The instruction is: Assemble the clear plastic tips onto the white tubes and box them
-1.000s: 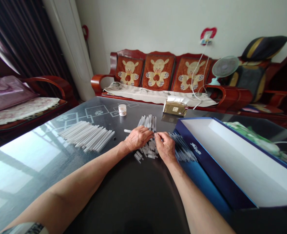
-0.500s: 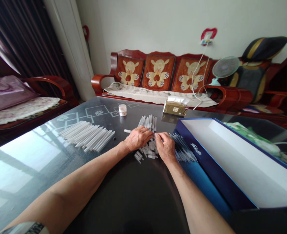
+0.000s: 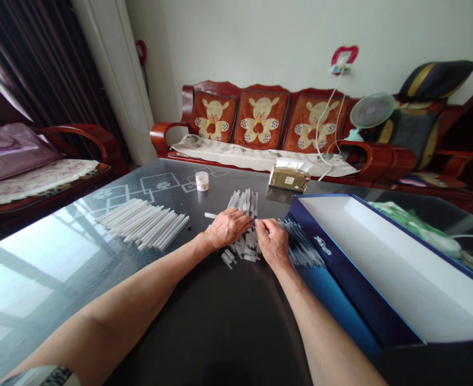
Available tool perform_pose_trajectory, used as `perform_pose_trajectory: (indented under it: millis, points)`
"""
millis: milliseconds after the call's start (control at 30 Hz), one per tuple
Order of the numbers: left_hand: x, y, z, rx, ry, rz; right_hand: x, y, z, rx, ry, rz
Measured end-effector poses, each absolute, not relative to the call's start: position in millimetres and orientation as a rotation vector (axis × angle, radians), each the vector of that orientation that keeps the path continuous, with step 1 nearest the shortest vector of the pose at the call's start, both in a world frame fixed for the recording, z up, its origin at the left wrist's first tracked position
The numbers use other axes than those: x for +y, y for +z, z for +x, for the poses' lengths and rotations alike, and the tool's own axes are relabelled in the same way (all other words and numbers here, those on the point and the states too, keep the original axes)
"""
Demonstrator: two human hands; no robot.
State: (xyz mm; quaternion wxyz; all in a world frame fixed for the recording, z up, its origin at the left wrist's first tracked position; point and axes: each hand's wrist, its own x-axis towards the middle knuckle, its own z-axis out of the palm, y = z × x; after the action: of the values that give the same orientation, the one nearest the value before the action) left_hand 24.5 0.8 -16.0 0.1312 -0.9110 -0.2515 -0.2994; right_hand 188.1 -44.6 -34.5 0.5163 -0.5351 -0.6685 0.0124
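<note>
My left hand [image 3: 229, 228] is closed around a white pen barrel [image 3: 209, 216], whose end sticks out past the hand on the left. Fingertips of my right hand [image 3: 274, 241] pinch at the other end of the barrel, close against my left fingers; what they hold is too small and covered to make out. Under and between the hands lies a heap of short translucent pen caps [image 3: 244, 247]. Just beyond them is a bundle of whitish pen pieces [image 3: 244, 201]. Thin dark pen refills [image 3: 302, 246] lie beside my right hand.
A row of white pen barrels [image 3: 143, 224] lies on the dark table [image 3: 220, 321] at left, near a small black piece [image 3: 188, 228]. Further back stand a small white tub [image 3: 201, 182] and a tissue pack [image 3: 289, 178]. A long blue box [image 3: 340, 273] with white inside occupies the right.
</note>
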Motion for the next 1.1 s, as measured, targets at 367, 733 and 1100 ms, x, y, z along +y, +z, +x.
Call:
perform_pose_trajectory:
  millis: [367,733,1100]
  points:
    - [4.2,-14.9,19.8,-0.805,-0.876,-2.613,-44.2,-35.4,194.6,-1.494,0.056,-1.273]
    - [2.2,-13.5,21.0,-0.743,-0.884,-2.641,-48.1,-34.6,190.8,-1.636,0.007,-1.257]
    - [-3.5,-11.7,22.9,-0.762,-0.837,-2.665,-45.9,-34.8,191.5,-1.569,0.074,-1.216]
